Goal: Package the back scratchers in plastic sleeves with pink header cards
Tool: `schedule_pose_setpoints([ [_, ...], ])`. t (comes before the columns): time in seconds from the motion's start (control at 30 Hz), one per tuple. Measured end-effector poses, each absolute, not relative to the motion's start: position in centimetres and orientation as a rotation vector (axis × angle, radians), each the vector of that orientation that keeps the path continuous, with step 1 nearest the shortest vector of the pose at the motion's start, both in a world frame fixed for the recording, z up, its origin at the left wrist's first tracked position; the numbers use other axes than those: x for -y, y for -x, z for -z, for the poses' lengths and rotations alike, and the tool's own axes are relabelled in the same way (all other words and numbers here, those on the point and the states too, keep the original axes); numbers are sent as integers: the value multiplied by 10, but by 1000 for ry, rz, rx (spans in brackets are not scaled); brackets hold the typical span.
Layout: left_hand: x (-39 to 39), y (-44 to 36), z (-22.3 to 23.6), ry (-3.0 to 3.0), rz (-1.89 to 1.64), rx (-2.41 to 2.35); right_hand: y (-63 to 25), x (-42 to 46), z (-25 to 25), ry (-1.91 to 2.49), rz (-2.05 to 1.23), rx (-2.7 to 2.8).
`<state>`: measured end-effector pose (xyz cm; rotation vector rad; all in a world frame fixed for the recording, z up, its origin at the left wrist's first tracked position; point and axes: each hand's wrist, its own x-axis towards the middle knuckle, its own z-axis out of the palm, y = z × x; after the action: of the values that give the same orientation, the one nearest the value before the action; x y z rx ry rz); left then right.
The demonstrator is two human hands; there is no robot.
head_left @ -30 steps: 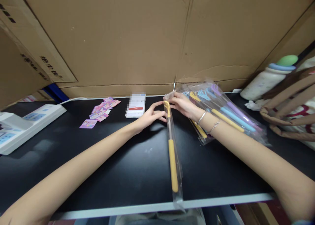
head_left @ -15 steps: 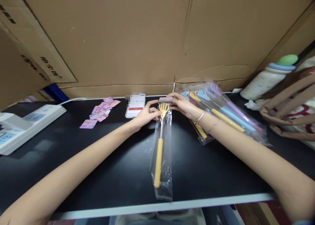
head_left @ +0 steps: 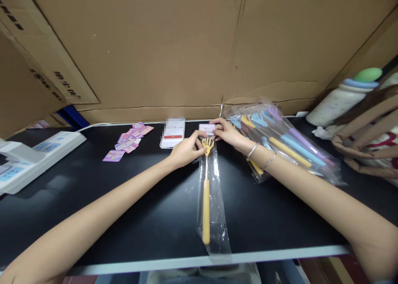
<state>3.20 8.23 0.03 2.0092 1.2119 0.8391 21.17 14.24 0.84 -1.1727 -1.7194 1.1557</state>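
Note:
A yellow back scratcher (head_left: pixel 206 209) with a claw-shaped head lies in a clear plastic bag (head_left: pixel 220 217), its handle toward the table's front edge. My left hand (head_left: pixel 189 148) is closed at the far end of the bag, its thumb against the scratcher's head. A small pink and purple card (head_left: pixel 206 129) sits at the bag's far end. My right hand (head_left: pixel 228 134) pinches the card's right edge between thumb and fingers. From this view I cannot tell whether the card is inside the bag or on top of it.
More bagged back scratchers (head_left: pixel 290 151) in yellow, blue and purple lie under and beyond my right forearm. Several loose cards (head_left: pixel 129 141) and a phone (head_left: pixel 173 134) are to the left. A white power strip (head_left: pixel 43 159), a bottle (head_left: pixel 338 103) and a brown-handled bag (head_left: pixel 357 145) flank the table.
The bagged back scratcher has shifted slightly toward the front edge, its handle swinging right. More of the card shows between my hands. My left hand has turned, with its fingers nearer the card.

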Motion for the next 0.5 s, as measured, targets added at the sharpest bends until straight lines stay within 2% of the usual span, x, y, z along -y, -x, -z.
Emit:
schedule_pose_setpoints([
  [0.3, -72, -30, -14, -2321, -549, -1392, -216, -147, 2, 1277, -562, 2181],
  [0.5, -70, -30, -12, -2508, -518, -1444, -214, -134, -8, 1453, -380, 2290],
])
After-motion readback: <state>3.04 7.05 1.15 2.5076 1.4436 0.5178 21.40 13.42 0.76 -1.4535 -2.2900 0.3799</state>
